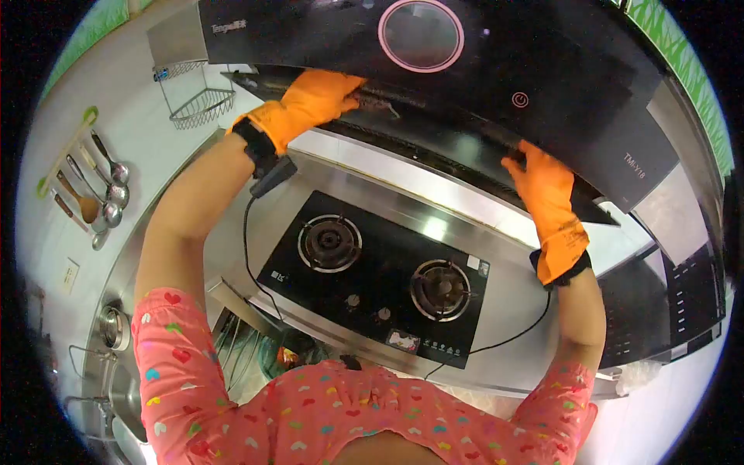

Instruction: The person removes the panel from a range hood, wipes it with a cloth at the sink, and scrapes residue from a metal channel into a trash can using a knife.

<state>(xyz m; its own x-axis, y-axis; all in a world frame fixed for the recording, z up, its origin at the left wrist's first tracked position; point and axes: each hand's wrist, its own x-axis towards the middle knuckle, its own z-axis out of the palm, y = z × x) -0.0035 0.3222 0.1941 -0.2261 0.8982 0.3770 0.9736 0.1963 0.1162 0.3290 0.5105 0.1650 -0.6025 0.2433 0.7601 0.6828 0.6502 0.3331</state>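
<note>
Both my hands wear orange gloves and are raised to the range hood. My left hand is at the left part of a long black panel under the hood front, its fingers bent at the panel. Toward the panel's right end, my right hand has thumb and fingers closed at its upper edge; some fingertips are hidden. The panel hangs tilted, with a dark gap along the hood. Black bands with cables circle both wrists.
Below lies a black gas cooktop with two burners. A wire corner rack and hanging ladles are on the left wall. A sink sits at lower left, a black appliance at right.
</note>
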